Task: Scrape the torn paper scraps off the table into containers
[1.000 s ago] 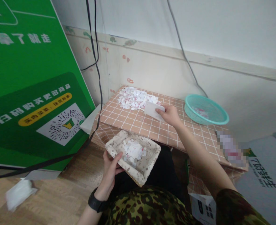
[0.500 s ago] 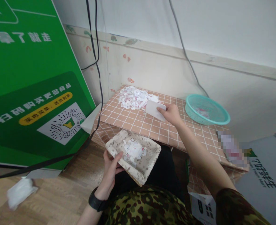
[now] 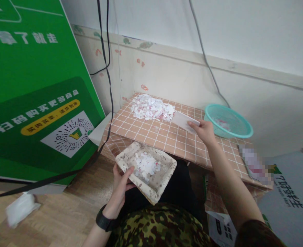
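Observation:
My left hand grips the near left rim of a patterned rectangular tray, thumb over the edge, just below the table's front edge. Inside the tray lies a small heap of white paper scraps with bits of pink. My right hand pinches a flat white card over the tabletop. The card's far end is close to the right side of a larger pile of shredded paper; whether it touches the pile I cannot tell.
A brown checked cloth covers the table. At its back right stands a turquoise plastic basket with some scraps inside. A tall green sign is at the left, with black cords hanging nearby. A grey box stands at right.
My right hand has moved to the right with the card, towards the basket. The right edge of the paper pile now shows uncovered. My left hand and the tray stay in place.

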Motion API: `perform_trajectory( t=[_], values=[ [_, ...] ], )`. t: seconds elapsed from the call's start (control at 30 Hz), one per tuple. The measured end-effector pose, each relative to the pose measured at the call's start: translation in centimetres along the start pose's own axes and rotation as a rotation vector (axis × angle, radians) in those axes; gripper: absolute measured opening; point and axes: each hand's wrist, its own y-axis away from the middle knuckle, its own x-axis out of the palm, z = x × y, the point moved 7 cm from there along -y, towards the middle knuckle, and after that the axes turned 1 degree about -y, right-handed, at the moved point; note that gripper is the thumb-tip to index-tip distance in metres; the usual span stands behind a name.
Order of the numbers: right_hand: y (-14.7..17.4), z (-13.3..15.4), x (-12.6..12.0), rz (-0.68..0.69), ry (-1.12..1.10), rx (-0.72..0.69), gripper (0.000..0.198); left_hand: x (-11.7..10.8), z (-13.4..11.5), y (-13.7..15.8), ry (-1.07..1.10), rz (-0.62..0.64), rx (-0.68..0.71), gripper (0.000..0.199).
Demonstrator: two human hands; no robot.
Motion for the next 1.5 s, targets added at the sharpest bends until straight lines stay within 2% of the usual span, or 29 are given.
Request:
perform_trajectory(
  t=[0.1,0.17,0.43,0.63,0.77,1.0,1.17,1.3,1.37,1.5],
  values=[
    [2.7,-1.6,-0.7,-0.09,0.003,0.089,0.049,0.2,0.0,0.0,0.01,0.017,0.014,0.083],
    [4.2,-1.3,-0.3,-0.103,0.018,0.094,0.048,0.3,0.1,-0.1,0.012,0.013,0.001,0.085],
    [5.6,4.3,5.3,0.021,0.034,-0.072,0.04,0.0,0.5,-0.5,-0.017,-0.015,-0.03,0.085],
    [5.8,7.6,8.7,0.151,0.062,-0.221,0.036,-0.1,0.8,-0.7,-0.012,0.047,0.035,0.084],
    [5.5,7.5,8.8,0.081,0.197,-0.208,0.036,-0.1,0.8,-0.4,-0.026,0.024,0.015,0.084],
    [6.6,7.1,9.9,0.097,0.49,-0.418,0.037,0.1,0.5,0.0,-0.029,0.018,0.011,0.081],
    [8.0,6.7,9.1,0.061,0.644,-0.446,0.037,-0.3,1.2,-0.7,-0.001,0.055,0.016,0.086],
    [8.3,6.6,8.1,0.022,0.661,-0.413,0.036,-0.4,1.6,-0.9,-0.004,0.051,0.005,0.085],
    [8.3,7.1,8.1,0.025,0.616,-0.451,0.036,-0.3,1.5,-0.7,-0.011,0.047,0.002,0.084],
    [8.1,8.5,9.6,0.156,0.532,-0.554,0.037,0.0,1.1,-0.3,-0.024,0.047,0.006,0.082]
  ],
)
